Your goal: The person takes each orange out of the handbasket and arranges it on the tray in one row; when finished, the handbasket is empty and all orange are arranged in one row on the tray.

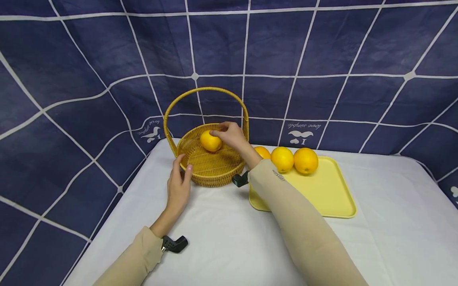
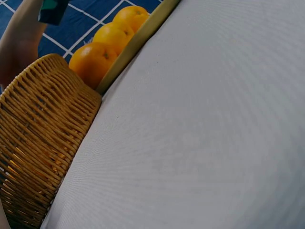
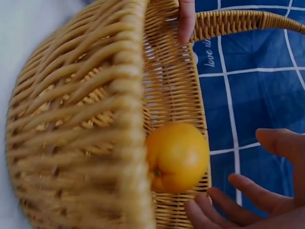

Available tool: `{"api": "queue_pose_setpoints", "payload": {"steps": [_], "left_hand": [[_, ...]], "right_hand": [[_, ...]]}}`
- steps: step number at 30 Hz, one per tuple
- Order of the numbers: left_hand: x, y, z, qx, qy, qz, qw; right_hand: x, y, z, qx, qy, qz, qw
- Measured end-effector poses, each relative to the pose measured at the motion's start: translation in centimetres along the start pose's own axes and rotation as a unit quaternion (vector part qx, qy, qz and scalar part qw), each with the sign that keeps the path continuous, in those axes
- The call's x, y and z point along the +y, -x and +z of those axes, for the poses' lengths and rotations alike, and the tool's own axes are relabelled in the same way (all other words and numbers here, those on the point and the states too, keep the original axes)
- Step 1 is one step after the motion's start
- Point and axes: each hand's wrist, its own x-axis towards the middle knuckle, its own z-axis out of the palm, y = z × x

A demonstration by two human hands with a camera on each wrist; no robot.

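Note:
A wicker basket (image 1: 214, 173) with a tall arched handle stands on the table, and one orange (image 1: 211, 141) lies inside it toward the back. My right hand (image 1: 233, 137) is over the back right of the basket, its fingertips beside that orange. In the right wrist view its fingers are spread, with a gap between them and the orange (image 3: 177, 157). My left hand (image 1: 178, 190) holds the basket's left rim, near the foot of the handle. One of its fingers (image 3: 186, 21) reaches over the rim in the right wrist view.
Right of the basket, a yellow tray (image 1: 332, 194) bears three oranges (image 1: 282, 159) in a row along its back edge, partly hidden by my right forearm. A white cloth (image 1: 222, 238) covers the table. Dark blue checked fabric (image 1: 322, 47) hangs behind and on the left.

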Motion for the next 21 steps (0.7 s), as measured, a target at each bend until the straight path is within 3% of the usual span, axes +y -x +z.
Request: {"api": "queue_pose_setpoints", "payload": {"steps": [5, 9, 16, 21], "left_hand": [[0.1, -0.2, 0.1, -0.003, 0.005, 0.006, 1.0000], [0.2, -0.2, 0.1, -0.003, 0.006, 0.005, 1.0000], [0.2, 0.1, 0.1, 0.001, 0.006, 0.002, 1.0000], [0.2, 0.1, 0.0, 0.003, 0.002, 0.000, 1.0000]], "right_hand": [[-0.3, -0.9, 1.0, -0.038, -0.054, 0.060, 0.996], [-0.1, -1.5, 1.9, -0.051, -0.066, 0.080, 0.993], [0.7, -2.1, 3.9, -0.065, -0.042, 0.073, 0.994], [1.1, -2.4, 4.9, -0.073, -0.011, 0.044, 0.996]]}}
